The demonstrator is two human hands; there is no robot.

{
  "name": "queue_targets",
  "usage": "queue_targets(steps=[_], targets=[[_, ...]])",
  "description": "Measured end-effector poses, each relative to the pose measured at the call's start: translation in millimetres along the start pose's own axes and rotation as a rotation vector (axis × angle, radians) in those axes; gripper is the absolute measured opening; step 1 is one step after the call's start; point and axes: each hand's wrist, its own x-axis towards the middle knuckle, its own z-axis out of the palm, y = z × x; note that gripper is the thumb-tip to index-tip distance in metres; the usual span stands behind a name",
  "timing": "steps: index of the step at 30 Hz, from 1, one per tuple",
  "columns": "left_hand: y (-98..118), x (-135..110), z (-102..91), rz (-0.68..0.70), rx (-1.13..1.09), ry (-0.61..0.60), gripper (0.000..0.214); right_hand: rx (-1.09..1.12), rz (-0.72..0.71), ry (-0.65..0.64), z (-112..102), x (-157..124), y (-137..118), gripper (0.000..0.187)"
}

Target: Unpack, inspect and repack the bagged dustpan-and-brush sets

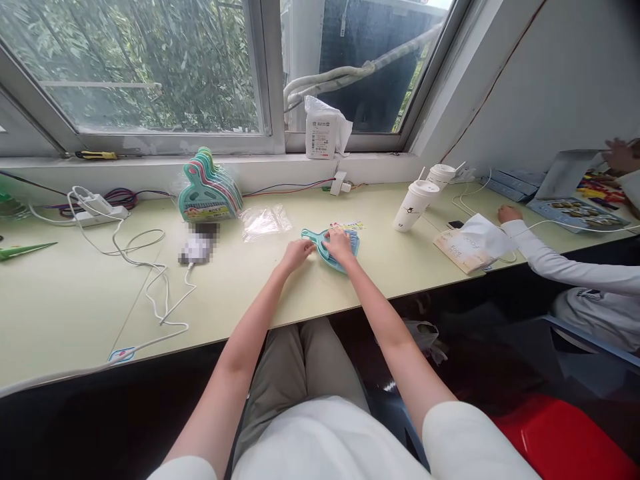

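A teal mini dustpan and brush set lies on the table in front of me, its handle pointing left. My right hand rests over its middle, fingers curled on the brush part. At the handle's near side, my left hand has its fingers closed together, gripping the edge. What lies under the fingers is partly hidden. Just behind the set is a printed yellow and pink card. Clear plastic bags lie flat to the left.
Several packed dustpan sets stand stacked by the window sill. White cups and a paper bag are on the right. Cables and a blurred-out device lie left. Beyond the bag, another person's sleeved arm rests near an open box.
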Motion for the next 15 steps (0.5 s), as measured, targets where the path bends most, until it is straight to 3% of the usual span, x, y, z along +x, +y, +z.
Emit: queue_targets(steps=[3,9,15], targets=[[-9.0,-0.6,-7.8,0.063,0.254,0.203,0.029,0.041,-0.028,-0.025,1.8,0.6,3.2,0.013],[-25.2,6.2,-10.3,0.293,0.426,0.116,0.036,0.071,-0.095,-0.073,-9.6,1.1,7.2,0.010],[-29.2,6.0,-7.1,0.351,0.471,0.149,0.035,0.088,-0.091,-0.189,-26.5,2.4,13.1,0.014]])
